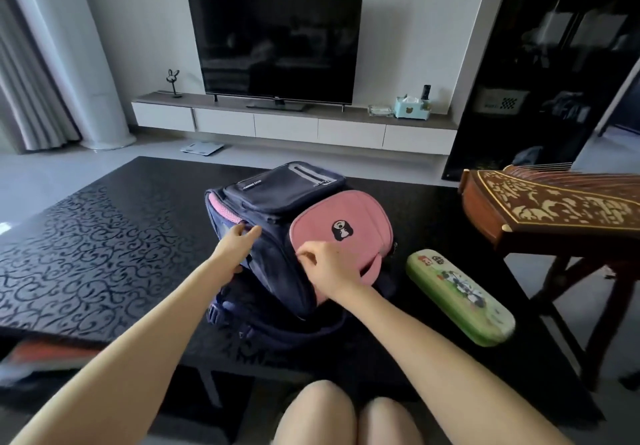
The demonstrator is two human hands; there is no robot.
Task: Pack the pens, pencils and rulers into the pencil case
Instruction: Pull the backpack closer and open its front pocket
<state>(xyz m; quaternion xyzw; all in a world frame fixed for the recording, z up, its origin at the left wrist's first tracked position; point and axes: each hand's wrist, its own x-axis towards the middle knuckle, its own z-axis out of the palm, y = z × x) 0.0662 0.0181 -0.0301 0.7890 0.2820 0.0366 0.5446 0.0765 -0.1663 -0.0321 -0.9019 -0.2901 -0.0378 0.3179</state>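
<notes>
A navy-pink backpack (277,202) is held on the black bench (104,236).
The left hand (237,242) grips its side and the right hand (327,264) pinches the pink flap's edge. The green pencil case (460,297) lies closed beside it. The pocket lettering is too small to read.

One head-worn camera looks forward and down over the table (104,243).

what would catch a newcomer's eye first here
The navy and pink backpack stands in the middle of the black patterned table, with the left hand gripping its side and the right hand pinching at the edge of its pink flap. A closed green pencil case lies on the table to its right, and an inlaid wooden zither juts in at the right edge.
</notes>
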